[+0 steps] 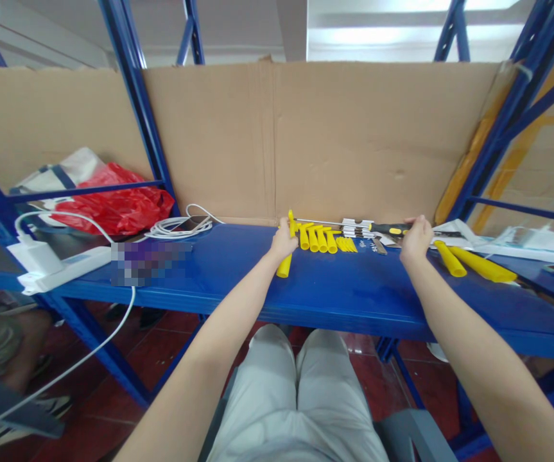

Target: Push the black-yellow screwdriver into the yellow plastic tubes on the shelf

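Observation:
My left hand (283,242) is closed around an upright yellow plastic part (284,267), whose tube-like lower end and narrow top stick out past the fingers. My right hand (417,239) grips a screwdriver (386,228) by its black-and-yellow handle. Its long thin shaft points left, its tip close to the yellow part in my left hand. Between the hands, a row of several similar yellow parts (322,240) lies on the blue shelf (334,289). Small flat yellow pieces (346,244) sit at the row's right end, beside a small metal piece (379,246).
Two larger yellow tubes (479,263) lie right of my right hand, near a white power strip (512,249). Left are a coiled white cable (180,226), a red plastic bag (113,202) and another power strip (72,266). Cardboard (354,141) closes the back between blue posts.

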{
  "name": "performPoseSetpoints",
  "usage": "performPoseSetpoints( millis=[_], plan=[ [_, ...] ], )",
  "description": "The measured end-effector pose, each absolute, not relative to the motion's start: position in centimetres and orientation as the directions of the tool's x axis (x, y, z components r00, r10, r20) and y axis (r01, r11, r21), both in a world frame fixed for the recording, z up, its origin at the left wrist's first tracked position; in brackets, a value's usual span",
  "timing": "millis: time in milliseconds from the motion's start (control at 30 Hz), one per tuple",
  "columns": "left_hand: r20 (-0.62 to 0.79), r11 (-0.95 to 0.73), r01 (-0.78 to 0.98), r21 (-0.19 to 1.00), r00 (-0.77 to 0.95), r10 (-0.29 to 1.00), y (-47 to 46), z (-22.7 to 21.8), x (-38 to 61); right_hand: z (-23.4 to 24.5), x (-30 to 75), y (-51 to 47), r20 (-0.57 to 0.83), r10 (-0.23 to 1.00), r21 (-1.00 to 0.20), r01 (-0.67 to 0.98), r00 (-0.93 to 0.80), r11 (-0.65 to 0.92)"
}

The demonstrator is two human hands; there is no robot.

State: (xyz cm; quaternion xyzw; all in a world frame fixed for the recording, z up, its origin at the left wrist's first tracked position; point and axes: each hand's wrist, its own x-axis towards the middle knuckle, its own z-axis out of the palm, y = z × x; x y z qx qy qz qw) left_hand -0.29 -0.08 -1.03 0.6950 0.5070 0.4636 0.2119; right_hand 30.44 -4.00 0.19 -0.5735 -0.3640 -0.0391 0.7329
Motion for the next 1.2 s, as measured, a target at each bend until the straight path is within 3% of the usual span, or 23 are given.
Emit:
performPoseSetpoints(
  millis=[167,333,467,733,1033,1200],
  plan=[
    [0.43,-0.4,0.507,0.763,0.064,0.901,-0.1,-1.1,-0.2,0.6,30.3,-4.2,0.482,0.377,-0.867,0.372,0.791,0.331],
    [0.437,-0.404,0.508,0.761,0.059,0.897,-0.1,-1.2,-0.1,1.1,29.9,-4.0,0.278,0.554,-0.871,-0.038,0.785,0.49],
    [0.437,-0.407,0.504,0.761,0.064,0.897,0.1,-1.2,-0.1,1.2,30.1,-3.5,0.285,0.644,-0.786,-0.212,0.71,0.581],
    [0.394,-0.365,0.513,0.777,0.056,0.917,0.3,-1.1,-0.4,0.8,31.1,-3.6,0.313,0.734,-0.83,-0.202,0.602,0.52],
    [0.398,-0.353,0.544,0.761,0.038,0.917,0.1,-1.0,-0.5,1.8,30.2,-6.0,0.223,0.901,-0.943,-0.153,0.371,0.296],
    [0.43,-0.376,0.586,0.718,0.052,0.901,-0.3,-0.9,-0.4,1.3,30.6,-5.6,0.246,0.87,-0.933,-0.138,0.427,0.332]
  ],
)
